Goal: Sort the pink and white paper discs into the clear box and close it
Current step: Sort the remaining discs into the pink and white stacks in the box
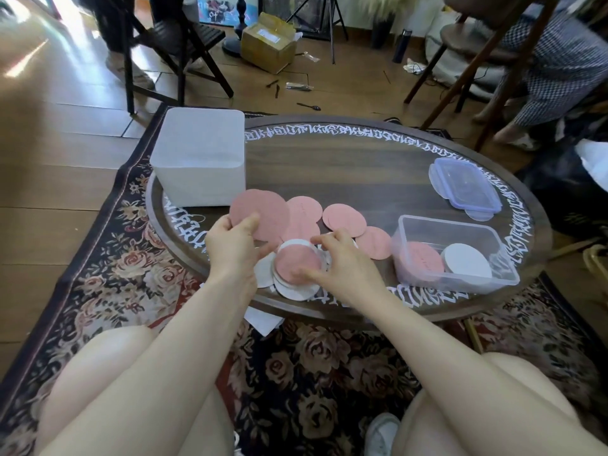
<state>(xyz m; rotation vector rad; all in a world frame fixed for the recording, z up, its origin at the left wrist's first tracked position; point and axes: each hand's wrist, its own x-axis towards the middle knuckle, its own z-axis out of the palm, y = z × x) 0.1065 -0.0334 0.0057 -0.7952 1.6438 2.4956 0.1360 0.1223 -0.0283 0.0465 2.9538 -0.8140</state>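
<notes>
- Between our left hand's point(234, 242) thumb and fingers we pinch a stack of pink discs point(260, 214), lifted off the round table point(329, 166).
- Under our right hand's point(342, 258) loosely spread fingertips lies a pink disc point(294, 266) on top of a pile of white discs point(289, 287); we cannot tell whether they grip it.
- Right of those fingers stands the clear box point(454, 255), open, with pink and white discs inside.
- Beyond it lies the box lid point(465, 185).
- Beyond the left fingers stands a white bin point(200, 159).
</notes>
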